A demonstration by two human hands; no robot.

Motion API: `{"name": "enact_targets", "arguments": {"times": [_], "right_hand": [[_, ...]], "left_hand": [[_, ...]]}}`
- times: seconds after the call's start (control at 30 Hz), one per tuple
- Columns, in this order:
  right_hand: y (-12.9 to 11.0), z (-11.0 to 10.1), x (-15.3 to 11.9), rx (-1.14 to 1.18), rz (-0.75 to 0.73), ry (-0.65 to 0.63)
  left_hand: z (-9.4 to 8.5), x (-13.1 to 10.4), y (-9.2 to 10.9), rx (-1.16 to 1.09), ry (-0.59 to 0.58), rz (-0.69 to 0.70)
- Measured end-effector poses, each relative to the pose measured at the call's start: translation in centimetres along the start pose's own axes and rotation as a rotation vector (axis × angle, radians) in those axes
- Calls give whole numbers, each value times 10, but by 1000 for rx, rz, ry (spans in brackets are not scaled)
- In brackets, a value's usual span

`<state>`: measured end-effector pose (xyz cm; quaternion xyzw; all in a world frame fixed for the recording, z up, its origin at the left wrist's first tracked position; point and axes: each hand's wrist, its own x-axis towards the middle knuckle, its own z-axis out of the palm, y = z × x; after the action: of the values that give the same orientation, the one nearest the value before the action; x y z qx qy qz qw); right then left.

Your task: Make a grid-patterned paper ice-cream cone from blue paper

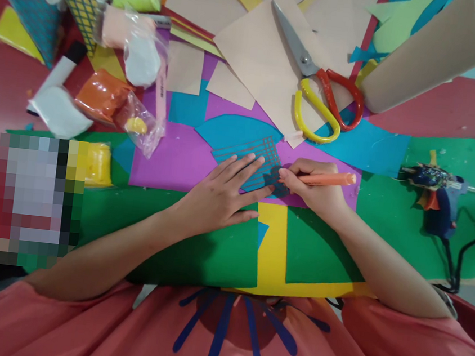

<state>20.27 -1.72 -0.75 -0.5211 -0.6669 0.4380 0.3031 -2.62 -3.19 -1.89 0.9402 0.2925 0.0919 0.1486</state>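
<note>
On the purple sheet (163, 156), treat the gridded piece (265, 151) as probably light, thin and bendy, best pinned near its edge, with left hand (222, 196) spread flat across it and right hand (317, 195) pinching the marker (331, 179).

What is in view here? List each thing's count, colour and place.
Scissors: one, red and yellow, upper centre
Roll: one, beige, upper right
Glue gun: apparently one, navy, right
Cone shapes: at least two, blue and yellow, upper left
Packets: several, mixed colours, left
Marker: one, black and white, left
Scraps: several, green and blue, top right
Pale sheets: several, beige, top centre
Large sheets: at least two, green, near side
Middle sheet: at least one, purple, centre
Near sheet: one, yellow, bottom centre
Table: one, red, underneath
Gridded piece: one, blue, centre
Pen: one, orange, centre right
Shirt: one, coral, bottom
Left fingers: five, bare, spread at centre
Right fingers: several, bare, around the pen
</note>
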Motion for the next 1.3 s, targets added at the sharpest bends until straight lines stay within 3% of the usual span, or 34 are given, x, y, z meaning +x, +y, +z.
{"name": "enact_targets", "arguments": {"times": [0.23, 1.03, 1.2, 1.3], "right_hand": [[2, 0, 0, 5, -18, -4], [-1, -5, 0, 18, -22, -204], [0, -8, 1, 84, 2, -203], [-1, -10, 4, 237, 70, -109]], "left_hand": [[0, 1, 0, 20, 11, 15], [0, 1, 0, 62, 34, 32], [1, 1, 0, 58, 48, 37], [2, 0, -1, 58, 56, 40]]}}
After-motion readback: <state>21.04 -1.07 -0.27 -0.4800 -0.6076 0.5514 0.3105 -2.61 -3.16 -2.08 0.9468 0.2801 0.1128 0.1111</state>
